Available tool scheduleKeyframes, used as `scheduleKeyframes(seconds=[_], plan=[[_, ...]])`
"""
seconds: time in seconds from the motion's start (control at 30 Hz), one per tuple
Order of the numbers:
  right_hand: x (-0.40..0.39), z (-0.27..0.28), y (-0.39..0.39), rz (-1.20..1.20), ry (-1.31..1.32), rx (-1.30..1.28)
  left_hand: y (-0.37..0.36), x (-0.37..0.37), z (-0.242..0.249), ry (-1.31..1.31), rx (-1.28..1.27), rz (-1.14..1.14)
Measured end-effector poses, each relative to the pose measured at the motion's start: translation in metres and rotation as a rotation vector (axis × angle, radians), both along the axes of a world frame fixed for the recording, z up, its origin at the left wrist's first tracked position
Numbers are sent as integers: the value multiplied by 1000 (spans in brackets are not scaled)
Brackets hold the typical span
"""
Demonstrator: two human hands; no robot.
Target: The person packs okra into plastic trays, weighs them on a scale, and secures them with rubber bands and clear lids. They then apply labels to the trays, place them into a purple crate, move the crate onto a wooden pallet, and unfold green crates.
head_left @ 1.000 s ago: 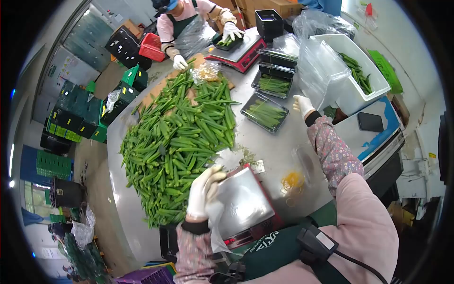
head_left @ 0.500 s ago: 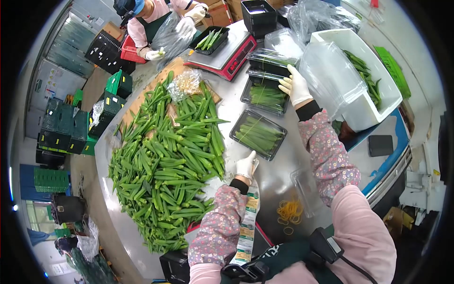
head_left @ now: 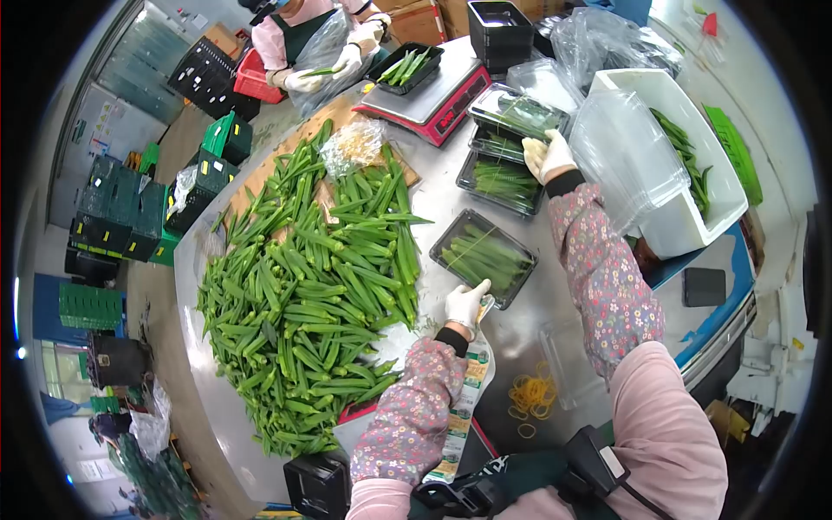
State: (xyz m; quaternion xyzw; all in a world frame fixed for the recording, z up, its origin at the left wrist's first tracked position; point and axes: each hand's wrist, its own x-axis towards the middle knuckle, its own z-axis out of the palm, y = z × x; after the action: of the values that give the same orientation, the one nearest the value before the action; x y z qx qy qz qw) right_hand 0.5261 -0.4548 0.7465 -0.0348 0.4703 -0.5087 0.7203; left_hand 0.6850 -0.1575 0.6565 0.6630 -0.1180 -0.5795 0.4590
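Observation:
My left hand [head_left: 466, 307] wears a white glove and is closed at the top end of a strip of printed labels [head_left: 464, 403]. Its thumb reaches the near edge of a black tray of okra [head_left: 484, 256] with a clear lid and a rubber band. My right hand [head_left: 548, 157], also gloved, has its fingers apart at the right side of a stack of lidded okra trays [head_left: 501, 184]. On top of that stack, a clear-lidded tray [head_left: 518, 109] lies at my right fingertips. Left of both hands spreads a big heap of loose okra [head_left: 303, 321].
A red scale [head_left: 425, 101] carries an open okra tray [head_left: 411, 69]. Clear lids [head_left: 620, 160] lean against a white foam box [head_left: 724, 221] holding okra. Yellow rubber bands [head_left: 532, 394] lie at the front. Across the table, a person's gloved hand [head_left: 305, 81] holds an okra pod.
The whole view has shifted slightly. My left thumb has come up to the near tray's edge. My right fingers, earlier stretched up, are now more bent beside the stack.

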Motion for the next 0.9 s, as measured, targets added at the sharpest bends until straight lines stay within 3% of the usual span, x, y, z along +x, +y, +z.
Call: scheduleKeyframes(seconds=[0.07,0.13,0.23,0.27,0.37,0.43,0.47,0.5,0.6,0.7,0.8,0.9], plan=[[6,1,28,51,132,-6,17,7,23,38,-11,-5],[9,-1,63,29,113,-182,40,21,64,75,5,-44],[11,7,128,39,79,-322,90,48,86,96,-87,-57],[14,10,157,73,88,-370,108,50,111,73,-95,-56],[21,10,238,184,93,-469,174,64,122,-185,-162,-60],[30,26,288,283,21,-539,220,69,139,-91,-200,76],[37,39,311,324,8,-519,237,61,159,74,-261,232],[44,49,331,350,-7,-527,266,70,161,18,-281,198],[66,78,387,527,-107,-498,337,67,185,14,-249,400],[83,96,430,751,-88,-403,405,62,189,10,-446,556],[107,129,483,801,-224,-509,467,53,198,-39,-507,707],[128,126,526,920,-283,-550,524,45,208,-103,-576,865]])
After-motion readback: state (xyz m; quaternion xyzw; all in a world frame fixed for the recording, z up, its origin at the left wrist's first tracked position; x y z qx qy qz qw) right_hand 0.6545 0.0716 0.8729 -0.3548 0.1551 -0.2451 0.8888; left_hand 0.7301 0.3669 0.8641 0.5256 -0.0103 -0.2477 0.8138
